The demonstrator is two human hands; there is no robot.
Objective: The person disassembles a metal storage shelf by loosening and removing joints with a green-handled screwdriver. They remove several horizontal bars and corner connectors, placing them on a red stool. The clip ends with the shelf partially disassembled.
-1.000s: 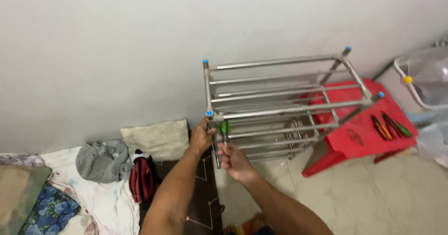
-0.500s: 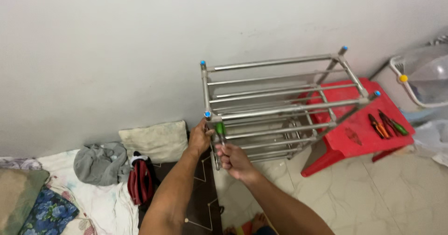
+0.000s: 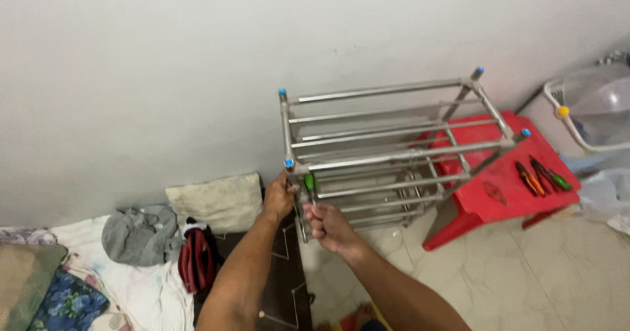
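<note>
Gripping the near-left upright post of the metal rack [image 3: 394,154], the left hand [image 3: 278,198] has its fingers wrapped and clamped around the tube just below the blue-capped post top. The right hand [image 3: 328,226] sits just beside and slightly below that grip, closed tight on the green-handled screwdriver [image 3: 309,185]. The green handle projects upward out of the fist and lies against the same post; the tool's tip is hidden, so its contact point cannot be told.

The rack is a silver tubular frame with several tiers of horizontal bars and blue caps on its four post tops. It stands on the tiled floor against the white wall [image 3: 164,75], extending away from the grip to the right.

Beyond the rack's far end, well apart from the grip, a red plastic stool [image 3: 499,186] carries a set of hand tools [image 3: 539,176] with orange, red and green handles. A translucent plastic tub [image 3: 597,104] stands further right.

Left of the grip, a pale cushion [image 3: 213,203] rests against the wall. A grey cloth [image 3: 138,236] and a red-and-black bag [image 3: 195,259] lie near it on a floor mattress [image 3: 131,291] with patterned bedding.
</note>
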